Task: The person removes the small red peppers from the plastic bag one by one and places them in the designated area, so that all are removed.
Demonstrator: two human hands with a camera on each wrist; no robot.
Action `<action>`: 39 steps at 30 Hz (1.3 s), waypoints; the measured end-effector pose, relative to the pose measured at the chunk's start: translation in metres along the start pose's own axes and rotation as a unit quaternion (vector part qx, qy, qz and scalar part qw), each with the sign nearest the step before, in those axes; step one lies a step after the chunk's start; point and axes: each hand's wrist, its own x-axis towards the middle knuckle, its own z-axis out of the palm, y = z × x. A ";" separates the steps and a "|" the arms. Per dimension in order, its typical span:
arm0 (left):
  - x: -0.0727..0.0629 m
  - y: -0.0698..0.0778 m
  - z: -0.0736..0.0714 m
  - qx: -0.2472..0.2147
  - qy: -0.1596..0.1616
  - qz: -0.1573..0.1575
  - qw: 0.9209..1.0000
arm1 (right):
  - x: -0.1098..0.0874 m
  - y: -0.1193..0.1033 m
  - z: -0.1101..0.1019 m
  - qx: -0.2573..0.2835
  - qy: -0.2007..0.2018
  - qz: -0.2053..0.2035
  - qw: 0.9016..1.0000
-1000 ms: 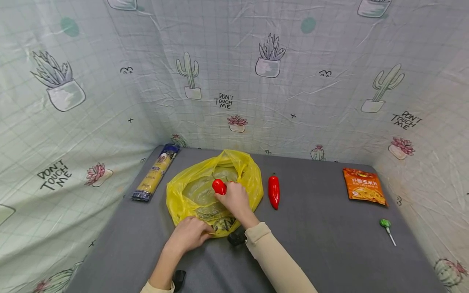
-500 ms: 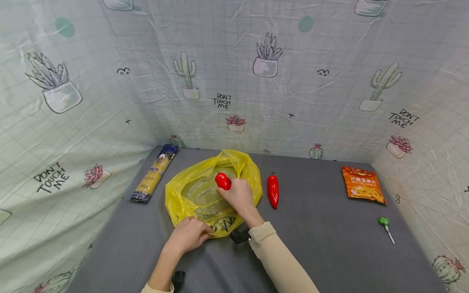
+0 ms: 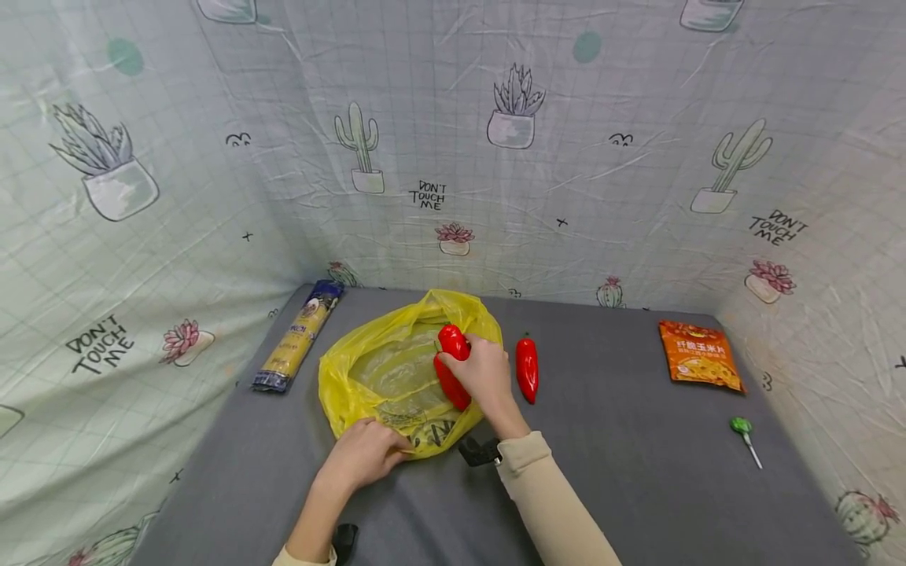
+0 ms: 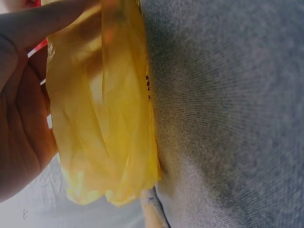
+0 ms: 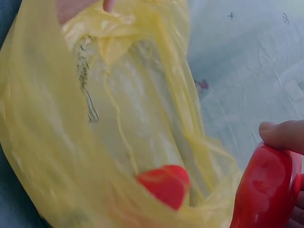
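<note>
A yellow plastic bag [image 3: 340, 369] lies with its mouth spread wide in the middle of the head view. My left hand [image 3: 364, 453] pinches its near rim; in the left wrist view the thumb and fingers sit at the yellow film [image 4: 104, 118]. Over the bag's right side, my right hand [image 3: 484, 379] grips a glossy red pepper [image 3: 451, 341], fingers partly hidden behind it in the right wrist view. Just below, a second red pepper [image 3: 447, 385] appears inside the bag, its tip [image 5: 167, 184] poking up. Another red pepper [image 3: 527, 369] rests on the table right of the bag.
Left of the bag lies a long yellow and blue packet [image 3: 300, 334]. An orange snack packet [image 3: 701, 355] and a green lollipop [image 3: 742, 427] are at the far right of the grey table [image 3: 623, 440]. A printed curtain [image 3: 396, 228] closes off the back and sides.
My right hand has moved right with the red pepper, and the second pepper, mostly hidden by that hand before, now shows in the bag. The left hand has stayed at the rim.
</note>
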 end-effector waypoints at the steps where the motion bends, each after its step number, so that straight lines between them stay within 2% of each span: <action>1: 0.000 0.000 0.000 0.000 -0.002 -0.001 1.000 | 0.000 0.002 -0.002 0.000 0.003 0.003 1.000; 11: 0.000 -0.001 0.001 0.002 0.001 -0.006 1.000 | 0.005 0.019 -0.017 0.002 0.025 0.032 0.999; 21: 0.000 -0.001 -0.002 -0.003 -0.001 -0.008 1.000 | 0.009 0.044 -0.031 0.020 0.043 0.088 0.995; 31: 0.001 -0.002 -0.002 0.000 -0.010 -0.016 1.000 | 0.014 0.071 -0.045 0.001 0.042 0.118 0.992; 39: 0.002 0.000 -0.001 0.002 -0.013 -0.021 1.000 | 0.010 0.097 -0.058 -0.008 0.051 0.139 0.989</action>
